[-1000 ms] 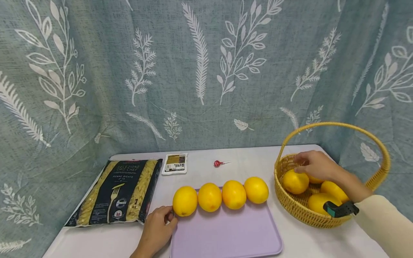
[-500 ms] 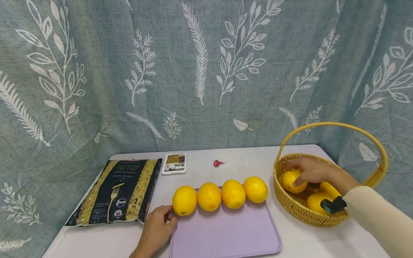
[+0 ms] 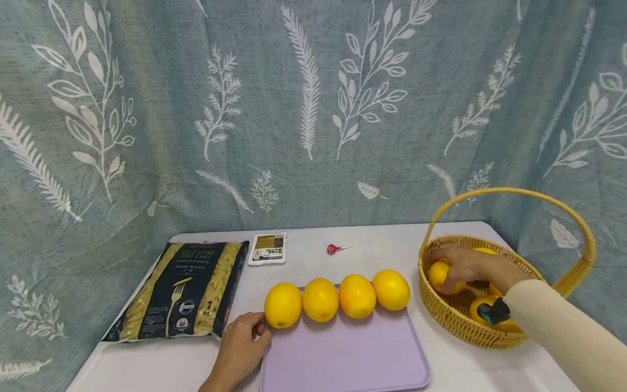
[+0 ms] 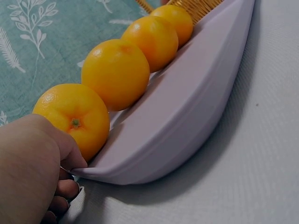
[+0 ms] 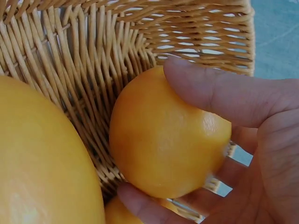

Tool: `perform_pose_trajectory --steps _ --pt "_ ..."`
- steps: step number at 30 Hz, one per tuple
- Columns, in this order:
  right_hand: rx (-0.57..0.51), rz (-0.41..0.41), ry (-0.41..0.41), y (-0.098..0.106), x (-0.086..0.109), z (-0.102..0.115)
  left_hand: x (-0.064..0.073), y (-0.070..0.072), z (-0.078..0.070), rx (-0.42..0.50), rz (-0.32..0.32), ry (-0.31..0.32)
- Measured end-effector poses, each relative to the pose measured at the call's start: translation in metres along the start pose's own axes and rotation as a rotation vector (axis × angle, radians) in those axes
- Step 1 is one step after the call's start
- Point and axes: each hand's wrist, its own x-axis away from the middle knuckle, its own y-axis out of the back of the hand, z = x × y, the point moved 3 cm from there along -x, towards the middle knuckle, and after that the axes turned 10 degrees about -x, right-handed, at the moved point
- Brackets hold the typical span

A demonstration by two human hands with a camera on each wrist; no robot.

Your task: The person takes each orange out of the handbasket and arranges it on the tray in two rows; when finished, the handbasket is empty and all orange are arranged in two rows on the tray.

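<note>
My left hand (image 3: 242, 343) pinches the rim of a lilac tray (image 3: 343, 356) at its left side, thumb on top and fingers below, as the left wrist view shows. A row of several oranges (image 3: 320, 300) lies along the tray's far edge; the leftmost orange (image 4: 74, 119) sits right at my left thumb. Inside the wicker basket (image 3: 438, 318) on the right, my right hand (image 3: 462, 267) grips an orange (image 5: 168, 135), its thumb on one side and fingers curled around the other. More oranges (image 5: 42, 154) lie beside it, partly hidden by my hand and sleeve.
The basket's tall handle (image 3: 514, 190) arches over my right forearm. At the left lies a bag of penne pasta (image 3: 181, 291). Toward the back are a small flat packet (image 3: 268, 249) and a red lollipop (image 3: 333, 249). A patterned curtain (image 3: 313, 109) hangs behind the table.
My right hand has reached lower into the basket and closed around an orange there. My left hand stays at the tray's edge, and the row of oranges has not moved.
</note>
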Motion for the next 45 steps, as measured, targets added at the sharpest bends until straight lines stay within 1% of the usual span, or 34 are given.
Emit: perform_pose_trajectory --steps 4,6,8,13,15,17,24,32,37,41,45 --pt "0.043 -0.003 0.028 -0.003 -0.002 0.001 -0.001 -0.002 0.000 0.005 0.002 0.001" --pt "0.040 -0.005 0.025 -0.004 -0.002 0.000 -0.001 -0.002 -0.001 0.006 0.003 0.000" --pt "0.036 -0.001 0.007 -0.004 -0.002 -0.002 -0.002 -0.003 -0.001 0.005 0.004 0.000" --pt "-0.012 0.027 -0.069 -0.005 0.002 -0.012 -0.001 -0.003 -0.003 -0.001 -0.004 -0.011" --pt "-0.036 0.025 -0.078 -0.005 0.004 -0.016 -0.002 -0.003 -0.004 -0.001 -0.005 -0.017" --pt "-0.050 0.008 -0.062 -0.005 0.005 -0.018 -0.002 -0.003 -0.004 0.000 -0.001 -0.021" --pt "-0.110 -0.058 0.006 -0.008 0.002 -0.019 0.001 0.002 0.000 -0.019 0.009 -0.001" --pt "-0.108 -0.076 0.005 -0.003 0.007 -0.020 -0.001 -0.002 0.000 -0.015 0.011 -0.008" --pt "-0.138 -0.080 0.017 0.005 0.012 -0.020 -0.002 -0.003 -0.001 -0.001 0.009 -0.005" --pt "-0.101 -0.099 0.027 0.010 0.015 -0.018 -0.001 -0.002 -0.001 0.004 0.002 -0.007" --pt "-0.093 -0.099 0.038 0.014 0.018 -0.015 0.000 -0.001 0.000 -0.001 -0.003 -0.011"
